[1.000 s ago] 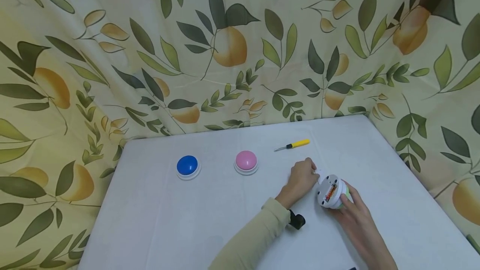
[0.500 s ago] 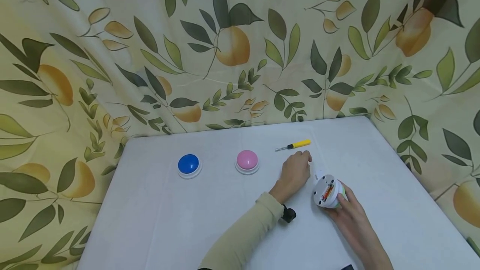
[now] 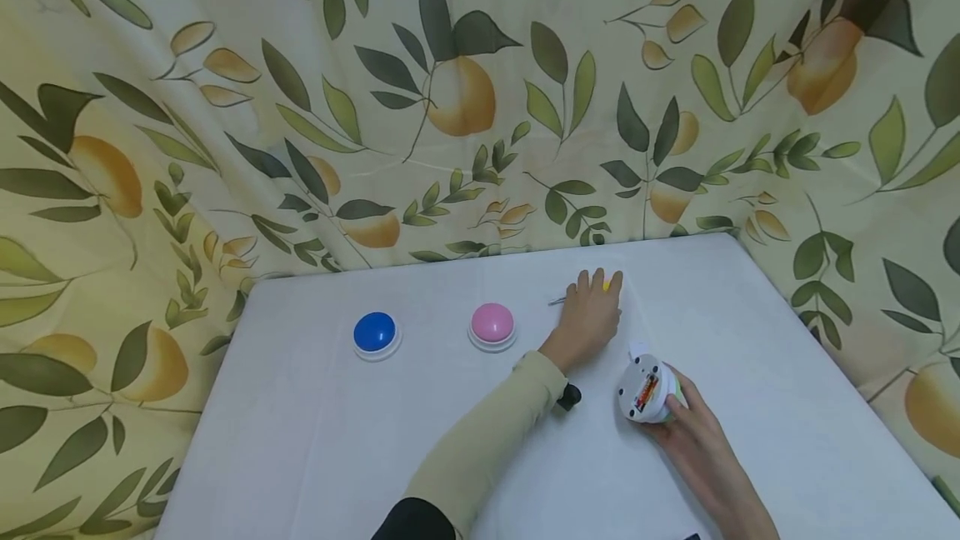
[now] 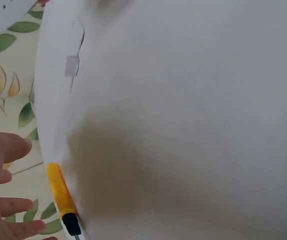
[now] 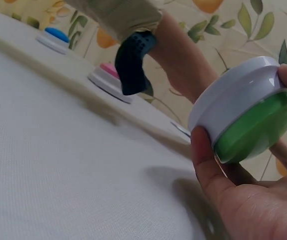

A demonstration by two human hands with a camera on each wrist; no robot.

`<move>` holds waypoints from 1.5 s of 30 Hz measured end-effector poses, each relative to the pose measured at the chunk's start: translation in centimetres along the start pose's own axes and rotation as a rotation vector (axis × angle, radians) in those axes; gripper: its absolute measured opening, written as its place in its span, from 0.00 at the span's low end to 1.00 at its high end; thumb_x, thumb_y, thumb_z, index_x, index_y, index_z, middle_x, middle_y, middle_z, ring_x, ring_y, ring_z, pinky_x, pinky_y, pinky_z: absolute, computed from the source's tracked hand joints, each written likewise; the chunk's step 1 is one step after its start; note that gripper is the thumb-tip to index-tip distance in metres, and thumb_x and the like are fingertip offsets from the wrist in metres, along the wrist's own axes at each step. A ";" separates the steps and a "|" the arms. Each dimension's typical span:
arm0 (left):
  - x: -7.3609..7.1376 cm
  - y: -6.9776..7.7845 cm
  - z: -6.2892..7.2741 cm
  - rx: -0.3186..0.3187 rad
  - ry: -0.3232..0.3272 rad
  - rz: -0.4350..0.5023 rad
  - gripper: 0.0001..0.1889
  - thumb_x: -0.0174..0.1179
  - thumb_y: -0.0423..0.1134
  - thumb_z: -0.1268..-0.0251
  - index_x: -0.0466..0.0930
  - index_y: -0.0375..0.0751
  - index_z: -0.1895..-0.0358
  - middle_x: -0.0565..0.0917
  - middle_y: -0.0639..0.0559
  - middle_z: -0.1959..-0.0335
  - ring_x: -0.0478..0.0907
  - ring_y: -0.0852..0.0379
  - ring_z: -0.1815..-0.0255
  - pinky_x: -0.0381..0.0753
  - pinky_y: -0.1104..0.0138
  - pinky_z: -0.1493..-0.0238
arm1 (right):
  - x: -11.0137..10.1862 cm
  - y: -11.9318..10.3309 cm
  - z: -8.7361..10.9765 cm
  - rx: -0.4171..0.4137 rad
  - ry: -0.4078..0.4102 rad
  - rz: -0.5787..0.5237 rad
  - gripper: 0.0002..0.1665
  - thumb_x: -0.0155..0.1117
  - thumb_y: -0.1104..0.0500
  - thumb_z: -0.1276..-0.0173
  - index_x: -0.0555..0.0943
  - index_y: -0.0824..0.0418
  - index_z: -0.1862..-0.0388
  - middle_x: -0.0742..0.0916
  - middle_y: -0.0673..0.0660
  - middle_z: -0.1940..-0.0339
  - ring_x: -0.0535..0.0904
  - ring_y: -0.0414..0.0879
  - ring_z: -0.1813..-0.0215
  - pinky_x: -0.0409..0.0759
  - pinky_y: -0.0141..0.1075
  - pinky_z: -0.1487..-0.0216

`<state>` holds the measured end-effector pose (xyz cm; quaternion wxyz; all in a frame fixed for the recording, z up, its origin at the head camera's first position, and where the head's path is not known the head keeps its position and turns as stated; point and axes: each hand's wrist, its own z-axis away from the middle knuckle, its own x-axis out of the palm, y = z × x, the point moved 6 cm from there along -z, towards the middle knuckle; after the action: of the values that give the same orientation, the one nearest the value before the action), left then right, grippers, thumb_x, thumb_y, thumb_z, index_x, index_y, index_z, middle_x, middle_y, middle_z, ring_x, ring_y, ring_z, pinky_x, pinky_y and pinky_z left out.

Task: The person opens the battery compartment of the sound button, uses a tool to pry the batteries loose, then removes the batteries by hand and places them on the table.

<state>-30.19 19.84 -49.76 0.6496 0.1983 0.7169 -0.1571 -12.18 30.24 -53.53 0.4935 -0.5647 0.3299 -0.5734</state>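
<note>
The largest item is a printed cloth (image 3: 465, 98) with leaves and orange fruit, standing behind the counter (image 3: 360, 440), which is covered in plain white. A sleeved left arm (image 3: 480, 448) crosses the counter from its near edge towards the far edge, with a dark device (image 3: 570, 397) at the wrist. The left hand (image 3: 590, 322) has its fingers extended and spread, holding nothing; contact with any tool cannot be confirmed. The right hand (image 3: 697, 432), over the right half of the counter, grips a green-domed button (image 5: 246, 107) between thumb and fingers. That button lies within the grasp, tilted, with the green dome towards the palm and the white base turned away from it, facing the head view. A blue button (image 3: 375, 332) sits upright, the nearer of two to the far left corner; a pink button (image 3: 492, 323) sits upright to its right, along the middle of the far edge. A yellow-handled screwdriver (image 4: 59, 190) lies near the far edge, towards the far right corner: in the head view partly hidden beneath the left hand's fingers, in the left wrist view just beside them. Smallest are orange-red batteries (image 3: 646, 392), seated in the open base compartment of the gripped button.
</note>
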 end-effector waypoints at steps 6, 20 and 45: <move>0.5 0.5 -0.9 0.032 -0.084 0.023 0.26 0.51 0.55 0.18 0.68 0.55 0.23 0.81 0.52 0.34 0.79 0.53 0.38 0.83 0.59 0.41 | 0.6 -0.2 0.3 -0.033 -0.064 -0.033 0.27 0.35 0.57 0.12 0.54 0.45 0.19 0.70 0.37 0.26 0.76 0.29 0.31 0.81 0.32 0.35; 0.6 0.5 -1.1 0.048 -0.074 -0.086 0.13 0.59 0.45 0.22 0.82 0.60 0.40 0.84 0.58 0.44 0.81 0.57 0.42 0.82 0.62 0.43 | 1.2 -0.4 0.1 -0.050 -0.102 -0.012 0.31 0.34 0.59 0.12 0.50 0.48 0.15 0.67 0.39 0.23 0.74 0.30 0.29 0.79 0.31 0.33; -6.5 -3.1 3.8 0.146 0.199 0.154 0.20 0.63 0.38 0.24 0.78 0.53 0.33 0.82 0.56 0.41 0.82 0.59 0.46 0.84 0.70 0.46 | 3.3 0.4 -1.1 0.084 -0.092 -0.017 0.30 0.38 0.54 0.12 0.51 0.46 0.16 0.69 0.37 0.25 0.74 0.30 0.31 0.78 0.34 0.34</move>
<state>-27.91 14.79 -43.81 0.5696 0.3139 0.7470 -0.1379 -12.73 26.85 -53.03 0.5265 -0.5719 0.2776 -0.5646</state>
